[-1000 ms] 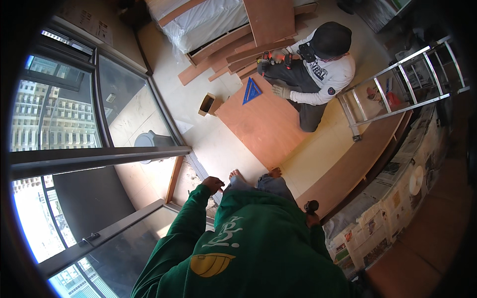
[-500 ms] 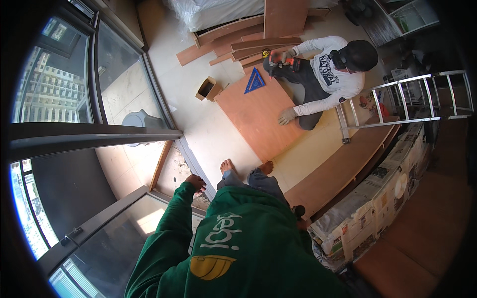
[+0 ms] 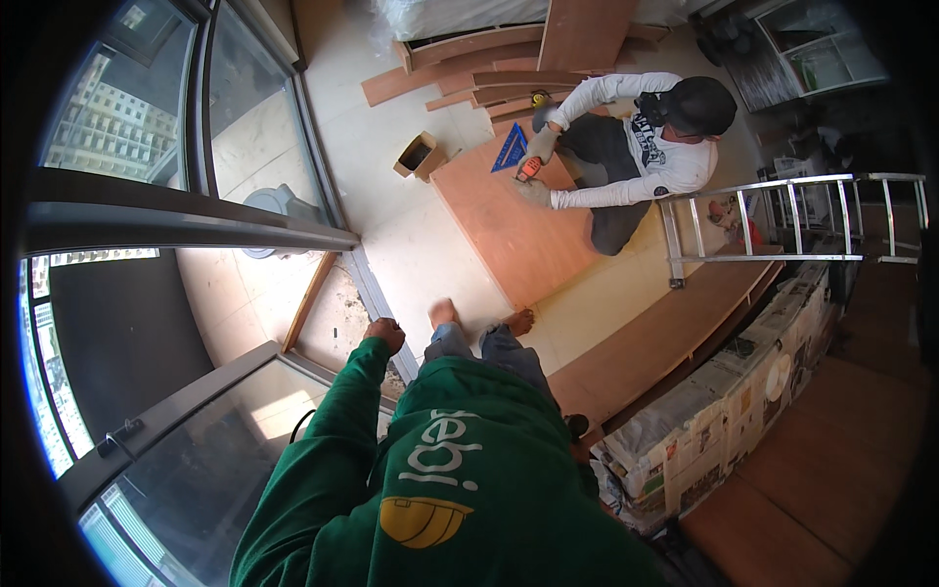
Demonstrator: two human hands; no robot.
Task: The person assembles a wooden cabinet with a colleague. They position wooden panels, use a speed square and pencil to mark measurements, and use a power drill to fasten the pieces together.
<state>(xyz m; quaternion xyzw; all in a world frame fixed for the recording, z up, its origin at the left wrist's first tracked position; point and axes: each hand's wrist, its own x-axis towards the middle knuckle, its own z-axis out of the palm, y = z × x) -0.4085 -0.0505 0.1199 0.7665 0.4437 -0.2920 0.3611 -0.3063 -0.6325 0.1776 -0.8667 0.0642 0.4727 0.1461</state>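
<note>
Left hand (image 3: 384, 334) is curled into a fist right by the sliding door frame (image 3: 377, 298), which sits closer under it than a second ago since the view swung down. Can't tell if the fingers grip anything. Right hand's hidden behind the green hoodie (image 3: 440, 479)

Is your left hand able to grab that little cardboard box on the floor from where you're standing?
Probably not. The left hand is by the window frame, and the cardboard box sits well across open floor; nothing blocks it, it just looks too far.
</note>
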